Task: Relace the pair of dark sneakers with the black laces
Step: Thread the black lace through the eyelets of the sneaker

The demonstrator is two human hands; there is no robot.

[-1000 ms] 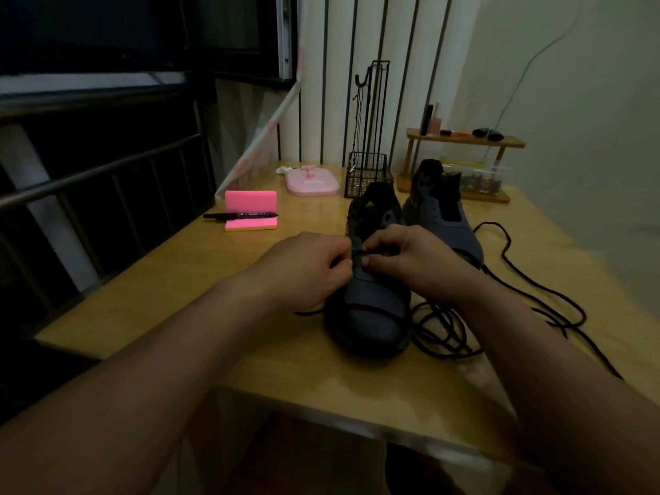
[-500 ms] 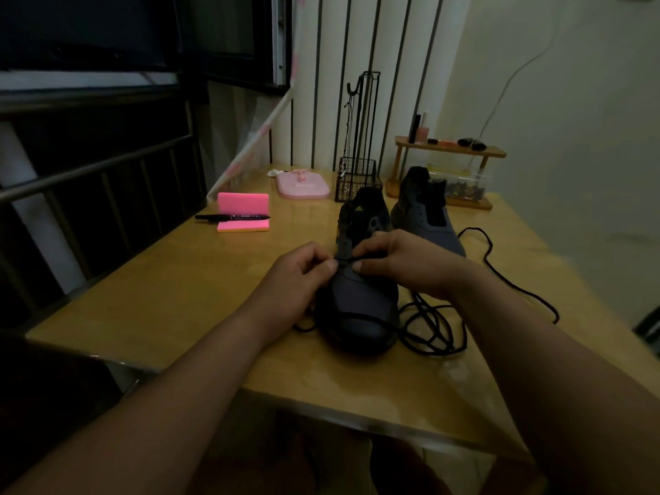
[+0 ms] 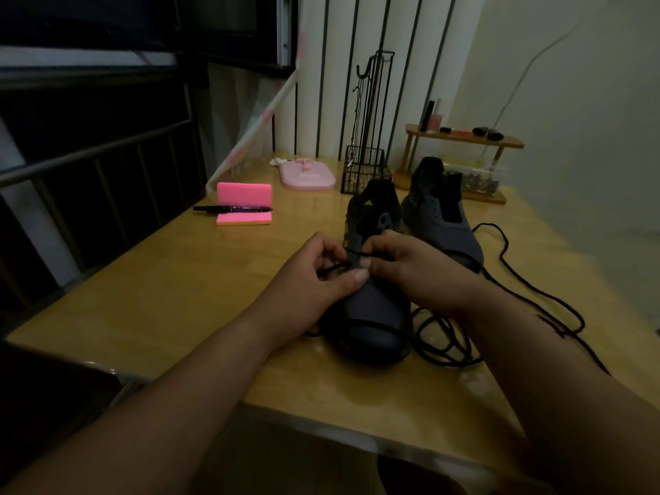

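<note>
Two dark sneakers stand side by side on the wooden table (image 3: 171, 301). The near sneaker (image 3: 371, 316) points its toe at me. Over its lower eyelets my left hand (image 3: 321, 276) pinches a black lace (image 3: 334, 269), and my right hand (image 3: 407, 269) pinches the same lace from the other side. Loose coils of that lace (image 3: 443, 337) lie by the shoe's right side. The far sneaker (image 3: 443, 216) has no lace in its eyelets. A second black lace (image 3: 525, 280) trails across the table on the right.
A pink sticky-note block (image 3: 244, 203) with a black marker (image 3: 232, 209) sits at the left. At the back stand a pink flat case (image 3: 309, 176), a black wire rack (image 3: 366, 169) and a small wooden shelf (image 3: 464, 141). A dark railing (image 3: 89, 151) borders the table's left.
My left hand has drawn a short stretch of lace out to the left of the eyelets. The camera has shifted slightly. Both shoes stay where they were.
</note>
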